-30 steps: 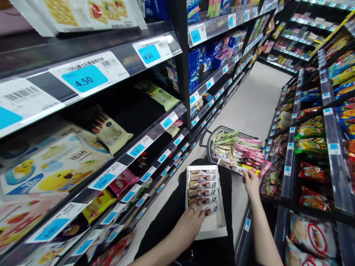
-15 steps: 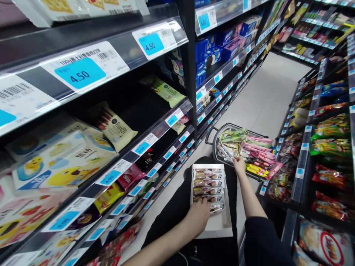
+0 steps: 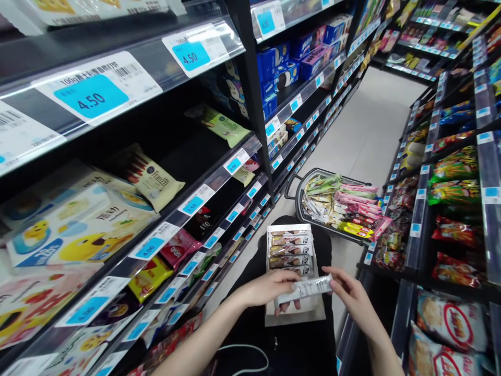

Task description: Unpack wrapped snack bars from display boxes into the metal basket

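A slim snack bar in a silvery-white wrapper is held crosswise above the lower part of a white carton. My left hand grips its left end, thumb on top and fingertips underneath. At its right end, the thumb and fingers of my right hand close on the wrapper. The carton lies on my dark-clothed lap, and several wrapped bars sit in a row in its upper part. My hands partly cover the lower bars.
A black-rimmed basket filled with thin colourful packets stands on the floor ahead. Shelves with price labels run close on my left. Racks of bagged snacks line the right. The pale aisle floor stretches forward between them. A white cable crosses my lap.
My right hand has come back from the basket to the bar's right end. My left hand has lifted a bar from the row, turning its pale side up. The view has shifted slightly.
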`<action>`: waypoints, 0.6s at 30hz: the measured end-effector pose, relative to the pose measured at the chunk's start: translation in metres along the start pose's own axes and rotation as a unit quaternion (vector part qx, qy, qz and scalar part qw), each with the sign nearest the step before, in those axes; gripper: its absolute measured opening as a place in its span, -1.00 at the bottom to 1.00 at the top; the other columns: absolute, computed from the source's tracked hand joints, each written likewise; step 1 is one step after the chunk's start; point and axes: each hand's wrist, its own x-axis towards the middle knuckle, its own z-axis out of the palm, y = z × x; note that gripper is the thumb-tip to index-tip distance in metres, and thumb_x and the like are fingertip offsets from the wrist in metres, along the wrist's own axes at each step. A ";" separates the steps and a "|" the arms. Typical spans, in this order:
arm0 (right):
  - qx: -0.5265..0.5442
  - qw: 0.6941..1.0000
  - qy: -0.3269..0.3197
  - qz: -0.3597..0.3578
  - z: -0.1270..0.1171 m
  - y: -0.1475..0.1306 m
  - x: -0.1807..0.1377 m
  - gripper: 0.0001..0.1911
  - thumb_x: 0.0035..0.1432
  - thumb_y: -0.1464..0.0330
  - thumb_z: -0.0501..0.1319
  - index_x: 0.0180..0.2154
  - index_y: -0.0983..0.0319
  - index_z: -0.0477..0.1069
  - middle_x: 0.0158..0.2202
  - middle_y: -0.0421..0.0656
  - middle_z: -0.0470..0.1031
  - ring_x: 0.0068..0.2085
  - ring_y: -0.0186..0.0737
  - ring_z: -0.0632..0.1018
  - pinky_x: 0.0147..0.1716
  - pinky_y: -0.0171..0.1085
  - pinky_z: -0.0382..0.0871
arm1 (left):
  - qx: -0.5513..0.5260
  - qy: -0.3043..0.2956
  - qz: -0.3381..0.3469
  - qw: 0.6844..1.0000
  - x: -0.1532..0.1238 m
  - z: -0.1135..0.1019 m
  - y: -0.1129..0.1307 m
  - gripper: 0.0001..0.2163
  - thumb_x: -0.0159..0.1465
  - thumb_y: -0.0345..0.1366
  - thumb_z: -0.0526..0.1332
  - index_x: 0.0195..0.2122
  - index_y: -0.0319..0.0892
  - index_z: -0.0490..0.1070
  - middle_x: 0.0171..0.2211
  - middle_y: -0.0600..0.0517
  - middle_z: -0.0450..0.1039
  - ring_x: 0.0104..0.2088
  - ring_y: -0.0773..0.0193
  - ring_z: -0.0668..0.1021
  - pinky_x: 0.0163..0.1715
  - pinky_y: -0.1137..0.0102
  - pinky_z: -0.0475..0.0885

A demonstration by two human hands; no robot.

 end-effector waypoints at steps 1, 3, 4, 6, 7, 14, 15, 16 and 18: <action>0.017 1.000 0.005 -0.001 0.002 -0.002 -0.006 -0.63 0.17 0.10 0.23 -0.10 0.20 0.50 -0.41 -0.14 0.56 -0.40 -0.17 0.58 -0.37 -0.24 0.47 | -0.015 0.004 0.006 1.000 -0.001 0.002 0.002 -0.66 0.33 -0.42 -0.02 0.12 -0.23 0.25 -0.25 -0.02 0.58 -0.56 0.37 0.55 -0.59 0.52 0.41; 0.046 0.999 0.018 -0.005 0.005 -0.007 -0.014 -0.61 0.17 0.07 0.21 -0.12 0.22 0.47 -0.50 -0.17 0.53 -0.50 -0.20 0.55 -0.47 -0.27 0.45 | -0.013 0.063 0.039 0.997 -0.004 0.009 0.005 -0.59 0.25 -0.43 0.14 0.14 -0.19 0.25 -0.20 -0.01 0.56 -0.46 0.34 0.58 -0.49 0.50 0.47; 0.059 0.998 0.026 -0.007 0.007 -0.009 -0.017 -0.60 0.16 0.06 0.21 -0.13 0.23 0.46 -0.53 -0.17 0.53 -0.52 -0.20 0.55 -0.49 -0.27 0.45 | 0.012 0.109 0.069 0.992 -0.006 0.012 0.006 -0.58 0.20 -0.44 0.21 0.11 -0.16 0.31 -0.17 -0.01 0.55 -0.36 0.30 0.60 -0.39 0.47 0.50; 0.089 0.995 0.044 -0.001 0.011 -0.012 -0.022 -0.59 0.15 0.06 0.23 -0.13 0.24 0.44 -0.56 -0.16 0.53 -0.55 -0.20 0.55 -0.51 -0.28 0.45 | 0.112 0.193 0.140 0.965 -0.010 0.019 0.006 -0.66 0.16 -0.40 0.30 -0.01 -0.13 0.44 -0.12 -0.01 0.54 -0.16 0.23 0.59 -0.17 0.40 0.48; 0.106 0.993 0.053 0.006 0.014 -0.014 -0.023 -0.59 0.14 0.07 0.25 -0.13 0.24 0.44 -0.57 -0.16 0.53 -0.55 -0.20 0.55 -0.52 -0.28 0.45 | 0.172 0.218 0.171 0.945 -0.011 0.022 0.005 -0.72 0.19 -0.37 0.30 -0.05 -0.12 0.47 -0.11 0.00 0.55 -0.11 0.21 0.58 -0.12 0.39 0.47; 0.165 0.983 0.069 0.031 0.021 -0.020 -0.031 -0.57 0.03 0.09 0.36 -0.13 0.22 0.49 -0.57 -0.15 0.55 -0.54 -0.19 0.56 -0.48 -0.25 0.50 | 0.365 0.283 0.260 0.848 -0.023 0.030 0.009 -0.74 0.41 -0.26 0.04 -0.03 -0.17 0.47 -0.13 -0.07 0.58 -0.17 0.24 0.63 -0.27 0.45 0.50; 0.163 0.984 0.064 0.031 0.020 -0.020 -0.033 -0.58 0.02 0.10 0.36 -0.13 0.21 0.49 -0.56 -0.15 0.55 -0.54 -0.18 0.57 -0.47 -0.25 0.50 | 0.376 0.286 0.260 0.842 -0.025 0.031 0.010 -0.74 0.42 -0.28 0.02 -0.04 -0.17 0.48 -0.14 -0.07 0.59 -0.19 0.24 0.63 -0.29 0.45 0.50; 0.160 0.985 0.060 0.031 0.020 -0.020 -0.034 -0.58 0.02 0.11 0.36 -0.13 0.21 0.50 -0.55 -0.15 0.55 -0.53 -0.18 0.57 -0.46 -0.24 0.50 | 0.389 0.288 0.259 0.836 -0.026 0.031 0.012 -0.74 0.42 -0.30 0.01 -0.05 -0.17 0.48 -0.16 -0.06 0.59 -0.23 0.24 0.63 -0.32 0.44 0.50; 0.147 0.987 0.049 0.030 0.019 -0.022 -0.037 -0.59 0.03 0.13 0.37 -0.11 0.20 0.51 -0.55 -0.16 0.55 -0.52 -0.19 0.56 -0.43 -0.23 0.50 | 0.423 0.287 0.252 0.822 -0.028 0.032 0.013 -0.75 0.41 -0.34 -0.01 -0.10 -0.20 0.47 -0.24 -0.05 0.60 -0.34 0.23 0.63 -0.40 0.42 0.49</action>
